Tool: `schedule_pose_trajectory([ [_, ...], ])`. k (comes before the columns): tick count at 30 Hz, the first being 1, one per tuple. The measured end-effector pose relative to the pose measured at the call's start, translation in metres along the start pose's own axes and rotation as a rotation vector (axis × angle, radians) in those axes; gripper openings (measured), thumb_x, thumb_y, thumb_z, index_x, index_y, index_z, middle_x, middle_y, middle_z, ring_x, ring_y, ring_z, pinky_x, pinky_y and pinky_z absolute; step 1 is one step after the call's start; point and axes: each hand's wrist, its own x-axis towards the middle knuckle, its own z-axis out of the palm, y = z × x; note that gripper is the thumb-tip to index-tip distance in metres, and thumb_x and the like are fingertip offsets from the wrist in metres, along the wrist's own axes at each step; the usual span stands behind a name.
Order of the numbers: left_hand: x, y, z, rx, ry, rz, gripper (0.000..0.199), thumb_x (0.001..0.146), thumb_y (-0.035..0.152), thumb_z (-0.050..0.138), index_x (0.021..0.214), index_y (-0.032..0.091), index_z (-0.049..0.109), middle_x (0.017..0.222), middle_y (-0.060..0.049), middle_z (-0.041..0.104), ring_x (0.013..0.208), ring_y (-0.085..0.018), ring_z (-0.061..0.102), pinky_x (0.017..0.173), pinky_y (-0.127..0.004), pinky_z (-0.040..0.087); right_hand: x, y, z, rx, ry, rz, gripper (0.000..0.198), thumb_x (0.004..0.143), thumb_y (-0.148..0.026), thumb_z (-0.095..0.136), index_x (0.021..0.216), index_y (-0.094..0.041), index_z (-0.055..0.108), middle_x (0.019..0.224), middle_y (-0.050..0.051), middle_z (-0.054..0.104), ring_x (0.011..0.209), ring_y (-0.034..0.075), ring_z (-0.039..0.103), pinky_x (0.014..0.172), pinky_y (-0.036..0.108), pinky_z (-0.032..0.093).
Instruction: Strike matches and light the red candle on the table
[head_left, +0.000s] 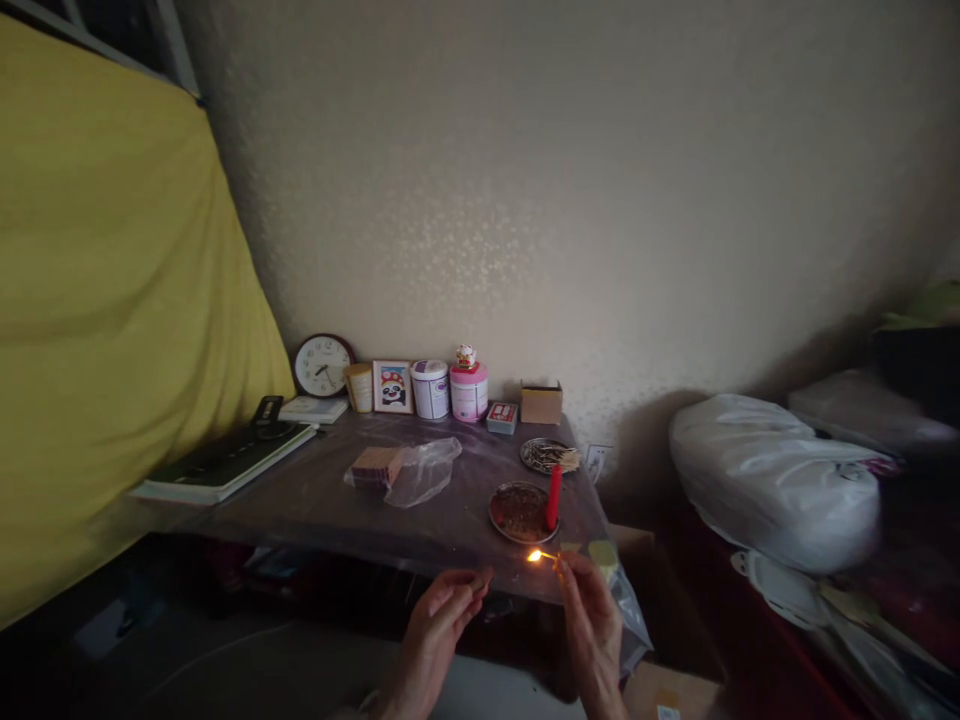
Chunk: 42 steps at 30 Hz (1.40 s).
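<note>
My right hand (589, 610) pinches a burning match (550, 556) between thumb and fingertips, the flame pointing left. My left hand (442, 620) is beside it at the table's front edge, fingertips pressed together; whatever they hold, if anything, is too small to make out. Just beyond the flame, a red candle (554, 498) stands upright at the right side of a round metal plate (517, 538) with a dark brown, stained surface. I cannot see a flame on the candle. Behind it, a second plate (526, 462) holds a pile of matchsticks (559, 457).
On the plastic-covered table (330, 510) lie a small block-shaped pack (377, 466), a clear plastic bag (427, 472) and a large book (232, 462). Along the wall stand a clock (324, 365), a panda picture (393, 387), tins (430, 390) and an open cardboard box (541, 405).
</note>
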Motion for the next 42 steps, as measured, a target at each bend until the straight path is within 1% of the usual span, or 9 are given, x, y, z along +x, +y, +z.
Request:
schedule_pose_trajectory([
  [5, 0.007, 0.000, -0.020, 0.027, 0.054, -0.011, 0.028, 0.066, 0.035, 0.073, 0.086, 0.016, 0.070, 0.099, -0.011, 0.072, 0.095, -0.022, 0.062, 0.089, -0.034, 0.043, 0.000, 0.003, 0.002, 0.139, -0.018, 0.221, 0.027, 0.074, -0.044, 0.065, 0.080, -0.017, 0.067, 0.075, 0.003, 0.068, 0.069, 0.018, 0.062, 0.063, 0.026, 0.050],
  [8, 0.014, 0.004, -0.034, 0.042, 0.089, -0.033, 0.031, 0.060, 0.037, 0.076, 0.082, 0.016, 0.071, 0.099, -0.011, 0.073, 0.096, -0.023, 0.062, 0.089, -0.034, 0.044, 0.004, -0.001, 0.001, 0.159, 0.031, 0.275, 0.027, 0.072, -0.043, 0.067, 0.079, -0.017, 0.068, 0.072, 0.002, 0.067, 0.068, 0.017, 0.060, 0.062, 0.025, 0.049],
  [13, 0.023, 0.003, -0.058, 0.054, 0.117, -0.046, 0.036, 0.061, 0.041, 0.075, 0.087, 0.017, 0.072, 0.103, -0.011, 0.071, 0.100, -0.025, 0.061, 0.090, -0.036, 0.044, 0.012, -0.011, 0.001, 0.184, 0.052, 0.328, 0.025, 0.071, -0.041, 0.068, 0.078, -0.017, 0.070, 0.071, 0.002, 0.068, 0.069, 0.017, 0.060, 0.062, 0.024, 0.047],
  [20, 0.023, -0.012, -0.081, -0.031, 0.122, -0.081, 0.034, 0.065, 0.040, 0.072, 0.092, 0.018, 0.071, 0.106, -0.009, 0.071, 0.102, -0.024, 0.060, 0.093, -0.036, 0.043, 0.022, -0.021, -0.001, 0.226, 0.030, 0.354, 0.023, 0.070, -0.040, 0.069, 0.080, -0.019, 0.070, 0.079, 0.003, 0.070, 0.077, 0.020, 0.062, 0.068, 0.027, 0.049],
  [23, 0.022, -0.013, -0.082, -0.034, 0.117, -0.081, 0.030, 0.068, 0.038, 0.070, 0.091, 0.018, 0.071, 0.106, -0.009, 0.071, 0.101, -0.022, 0.061, 0.090, -0.033, 0.045, 0.026, -0.024, -0.003, 0.156, -0.008, 0.341, 0.024, 0.071, -0.041, 0.069, 0.083, -0.020, 0.070, 0.076, 0.001, 0.068, 0.074, 0.018, 0.059, 0.064, 0.024, 0.047],
  [26, 0.021, -0.013, -0.081, -0.020, 0.150, -0.097, 0.031, 0.065, 0.039, 0.072, 0.088, 0.018, 0.071, 0.105, -0.010, 0.071, 0.098, -0.022, 0.063, 0.087, -0.033, 0.047, 0.032, -0.025, -0.003, 0.126, 0.007, 0.312, 0.026, 0.070, -0.043, 0.069, 0.082, -0.020, 0.070, 0.070, -0.001, 0.064, 0.068, 0.016, 0.055, 0.060, 0.023, 0.043],
  [29, 0.021, -0.012, -0.080, -0.015, 0.163, -0.122, 0.033, 0.061, 0.039, 0.075, 0.086, 0.018, 0.072, 0.103, -0.010, 0.072, 0.097, -0.024, 0.063, 0.087, -0.034, 0.047, 0.039, -0.024, -0.001, 0.176, 0.032, 0.303, 0.026, 0.068, -0.043, 0.070, 0.077, -0.018, 0.069, 0.064, -0.001, 0.061, 0.063, 0.015, 0.053, 0.058, 0.023, 0.042],
  [32, 0.021, -0.011, -0.081, -0.009, 0.157, -0.134, 0.036, 0.059, 0.040, 0.076, 0.086, 0.018, 0.072, 0.102, -0.011, 0.073, 0.098, -0.024, 0.063, 0.088, -0.035, 0.047, 0.048, -0.023, 0.001, 0.221, 0.057, 0.300, 0.026, 0.065, -0.043, 0.072, 0.072, -0.018, 0.068, 0.067, 0.000, 0.062, 0.064, 0.014, 0.054, 0.059, 0.024, 0.043],
  [42, 0.026, -0.019, -0.093, 0.003, 0.134, -0.162, 0.034, 0.062, 0.041, 0.074, 0.088, 0.019, 0.072, 0.108, -0.011, 0.071, 0.108, -0.029, 0.059, 0.095, -0.040, 0.044, 0.071, -0.017, 0.000, 0.323, 0.104, 0.291, 0.024, 0.064, -0.038, 0.074, 0.071, -0.018, 0.064, 0.066, -0.002, 0.062, 0.065, 0.013, 0.055, 0.063, 0.024, 0.045],
])
